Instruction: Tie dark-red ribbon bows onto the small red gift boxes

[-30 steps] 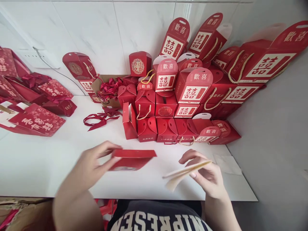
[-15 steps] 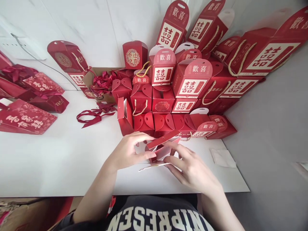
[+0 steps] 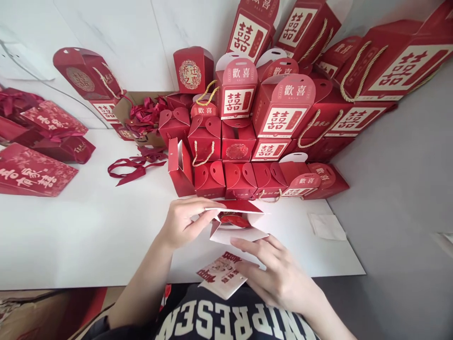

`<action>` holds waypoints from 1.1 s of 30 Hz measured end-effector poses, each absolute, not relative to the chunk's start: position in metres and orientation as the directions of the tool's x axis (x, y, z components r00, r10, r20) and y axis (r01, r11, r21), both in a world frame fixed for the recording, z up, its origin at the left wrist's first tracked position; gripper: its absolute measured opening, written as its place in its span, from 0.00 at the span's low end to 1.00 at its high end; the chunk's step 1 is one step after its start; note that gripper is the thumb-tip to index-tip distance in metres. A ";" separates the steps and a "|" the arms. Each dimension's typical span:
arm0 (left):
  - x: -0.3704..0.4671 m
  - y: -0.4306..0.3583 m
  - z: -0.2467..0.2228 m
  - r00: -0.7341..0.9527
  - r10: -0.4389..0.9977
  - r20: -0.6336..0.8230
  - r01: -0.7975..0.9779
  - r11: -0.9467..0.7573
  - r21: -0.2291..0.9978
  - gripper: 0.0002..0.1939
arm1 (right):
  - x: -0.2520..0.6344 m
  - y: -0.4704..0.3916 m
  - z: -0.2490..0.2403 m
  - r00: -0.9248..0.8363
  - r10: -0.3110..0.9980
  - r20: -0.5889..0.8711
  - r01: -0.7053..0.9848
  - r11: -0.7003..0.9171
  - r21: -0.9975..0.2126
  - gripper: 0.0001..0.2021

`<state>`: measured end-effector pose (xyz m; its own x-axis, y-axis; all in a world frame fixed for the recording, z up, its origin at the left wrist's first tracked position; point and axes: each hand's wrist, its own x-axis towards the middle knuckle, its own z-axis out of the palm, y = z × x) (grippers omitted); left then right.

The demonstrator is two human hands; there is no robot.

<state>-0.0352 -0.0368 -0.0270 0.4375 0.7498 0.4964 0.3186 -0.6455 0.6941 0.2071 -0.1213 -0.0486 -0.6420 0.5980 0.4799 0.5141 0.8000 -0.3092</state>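
A small red gift box [image 3: 239, 232] with a pale inside stands unfolded at its top in front of me. Inside it lies a shiny red-wrapped item [image 3: 234, 220], partly hidden. My left hand [image 3: 186, 222] pinches the left end of the box's far flap between thumb and fingers. On the near side, my right hand [image 3: 272, 264] has its index finger against the near flap. Its lower fingers hold a flat pale packet [image 3: 222, 278] with red printing, tilted close to my shirt.
Red gift boxes [image 3: 240, 179] are stacked behind the work spot and up to the right. A cardboard box of dark red ribbons [image 3: 150, 111] stands back left, with a loose ribbon [image 3: 130, 170] before it. Printed boxes [image 3: 38, 170] lie far left; a white sheet [image 3: 327, 226] lies right.
The box's flaps have parted, showing the red item inside. My right hand has moved down towards me, and the pale packet now shows its printed face. The view has shifted slightly.
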 end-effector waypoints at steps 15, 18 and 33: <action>-0.023 0.002 -0.069 0.425 0.740 0.521 0.284 -0.655 0.700 0.15 | 0.244 -0.085 -0.061 -0.120 0.768 0.630 0.384 0.621 -0.684 0.10; -0.021 0.015 -0.077 0.465 0.619 0.633 0.198 -0.770 0.607 0.13 | 0.249 -0.070 -0.058 0.193 0.790 0.582 0.305 0.516 -0.800 0.12; -0.018 0.010 -0.081 0.419 0.667 0.616 0.182 -0.727 0.662 0.13 | 0.225 -0.005 -0.029 -0.202 0.653 0.730 0.485 0.714 -0.505 0.19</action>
